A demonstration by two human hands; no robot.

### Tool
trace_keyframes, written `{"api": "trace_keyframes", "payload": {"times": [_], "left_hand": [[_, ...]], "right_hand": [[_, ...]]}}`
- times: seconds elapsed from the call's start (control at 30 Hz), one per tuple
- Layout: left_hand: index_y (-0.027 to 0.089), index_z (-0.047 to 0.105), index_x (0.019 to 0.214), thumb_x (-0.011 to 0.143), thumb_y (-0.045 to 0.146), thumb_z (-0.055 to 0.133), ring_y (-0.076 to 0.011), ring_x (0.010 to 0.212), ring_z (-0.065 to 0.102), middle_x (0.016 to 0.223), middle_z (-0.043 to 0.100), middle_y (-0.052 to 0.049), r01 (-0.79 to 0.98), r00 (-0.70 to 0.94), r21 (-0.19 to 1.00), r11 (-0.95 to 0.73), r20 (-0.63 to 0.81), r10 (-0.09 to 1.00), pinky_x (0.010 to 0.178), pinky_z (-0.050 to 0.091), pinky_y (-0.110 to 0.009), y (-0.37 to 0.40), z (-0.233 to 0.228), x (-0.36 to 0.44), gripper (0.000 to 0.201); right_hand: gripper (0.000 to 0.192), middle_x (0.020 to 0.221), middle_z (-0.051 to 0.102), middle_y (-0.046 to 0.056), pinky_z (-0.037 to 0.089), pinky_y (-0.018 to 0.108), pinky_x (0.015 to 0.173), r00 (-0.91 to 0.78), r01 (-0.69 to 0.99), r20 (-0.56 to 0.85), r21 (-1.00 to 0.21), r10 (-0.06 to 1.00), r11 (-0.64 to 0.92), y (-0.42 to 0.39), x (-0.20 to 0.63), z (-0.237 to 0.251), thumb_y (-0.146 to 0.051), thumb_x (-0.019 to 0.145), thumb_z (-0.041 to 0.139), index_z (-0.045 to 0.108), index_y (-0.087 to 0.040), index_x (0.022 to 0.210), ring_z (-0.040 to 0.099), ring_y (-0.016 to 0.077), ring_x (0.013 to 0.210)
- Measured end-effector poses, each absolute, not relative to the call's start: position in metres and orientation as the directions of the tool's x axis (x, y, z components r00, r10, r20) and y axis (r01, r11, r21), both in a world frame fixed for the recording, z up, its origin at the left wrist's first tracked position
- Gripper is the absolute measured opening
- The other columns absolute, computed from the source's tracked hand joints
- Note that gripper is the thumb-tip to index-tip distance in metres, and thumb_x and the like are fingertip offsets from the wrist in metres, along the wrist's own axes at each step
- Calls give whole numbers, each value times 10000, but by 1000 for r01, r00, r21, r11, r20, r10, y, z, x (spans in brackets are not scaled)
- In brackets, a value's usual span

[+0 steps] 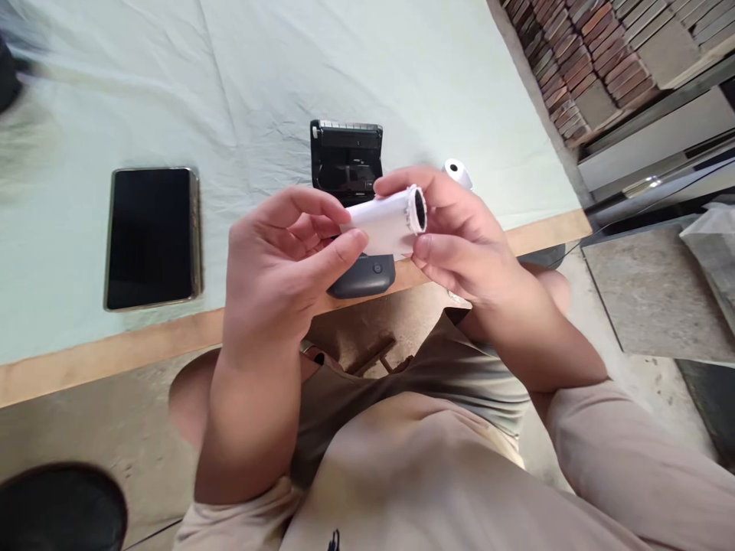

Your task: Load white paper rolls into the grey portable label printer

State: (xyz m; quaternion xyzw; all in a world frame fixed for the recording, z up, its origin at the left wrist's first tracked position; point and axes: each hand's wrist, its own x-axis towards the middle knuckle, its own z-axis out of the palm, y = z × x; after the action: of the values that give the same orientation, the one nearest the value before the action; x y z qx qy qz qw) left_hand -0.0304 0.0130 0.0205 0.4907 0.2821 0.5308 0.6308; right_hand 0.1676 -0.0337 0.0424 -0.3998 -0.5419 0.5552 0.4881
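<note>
Pale tablecloth [258, 76] behind, paper roll [387, 222] between both hands [276, 260] [459, 237]

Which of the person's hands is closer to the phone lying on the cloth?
Left. The left hand is just right of the phone; the right hand is farther right.

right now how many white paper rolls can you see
2. One white paper roll is held between the left hand and right hand, above the open black printer. A second white paper roll lies on the pale green cloth behind the right hand, partly hidden.
</note>
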Motion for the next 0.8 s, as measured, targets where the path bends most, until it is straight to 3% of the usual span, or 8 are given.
{"api": "trace_keyframes", "payload": {"times": [0.27, 0.4, 0.5, 0.7, 0.8], "left_hand": [[281, 855, 800, 782, 117, 999, -95, 624, 695, 758, 800, 37, -410, 237, 912, -8, 115, 965, 616, 573, -236, 6, 27, -34, 219], [286, 847, 810, 788, 171, 1017, -94, 592, 691, 727, 801, 45, -424, 271, 906, 22, 104, 957, 600, 561, -232, 6, 28, -34, 207], [287, 832, 803, 767, 209, 1039, -112, 581, 704, 704, 788, 50, -392, 274, 919, 34, 82, 958, 588, 568, -247, 6, 29, -34, 224], [266, 806, 785, 779, 230, 1021, -125, 583, 720, 680, 772, 44, -343, 308, 937, 70, 42, 950, 583, 578, -247, 4, 36, -36, 218], [252, 801, 797, 830, 284, 988, -132, 579, 713, 668, 762, 31, -247, 352, 968, 45, 46, 935, 562, 564, -258, 3, 38, -36, 193]], "right_hand": [[379, 1178, 757, -16, 684, 297, 973, -155, -93, 135, -988, 979, 121, -27, 163, 35, -403, 951, 814, 743, -289, 1306, 757, 148, 1052], [394, 1127, 744, 5, 700, 314, 907, -121, -112, 119, -988, 985, 106, -23, 159, 31, -565, 933, 855, 735, -273, 1170, 754, 156, 967], [462, 1104, 770, -7, 716, 345, 904, -111, -116, 114, -988, 987, 101, -21, 156, 29, -641, 917, 859, 702, -286, 1170, 772, 164, 949], [398, 1027, 826, -32, 669, 230, 714, -179, -116, 150, -985, 972, 131, -19, 155, 33, -562, 924, 884, 692, -266, 1108, 742, 99, 770], [358, 991, 818, -30, 686, 281, 774, -154, -105, 157, -984, 976, 142, -21, 157, 37, -552, 942, 862, 705, -265, 1090, 778, 137, 850]]}}
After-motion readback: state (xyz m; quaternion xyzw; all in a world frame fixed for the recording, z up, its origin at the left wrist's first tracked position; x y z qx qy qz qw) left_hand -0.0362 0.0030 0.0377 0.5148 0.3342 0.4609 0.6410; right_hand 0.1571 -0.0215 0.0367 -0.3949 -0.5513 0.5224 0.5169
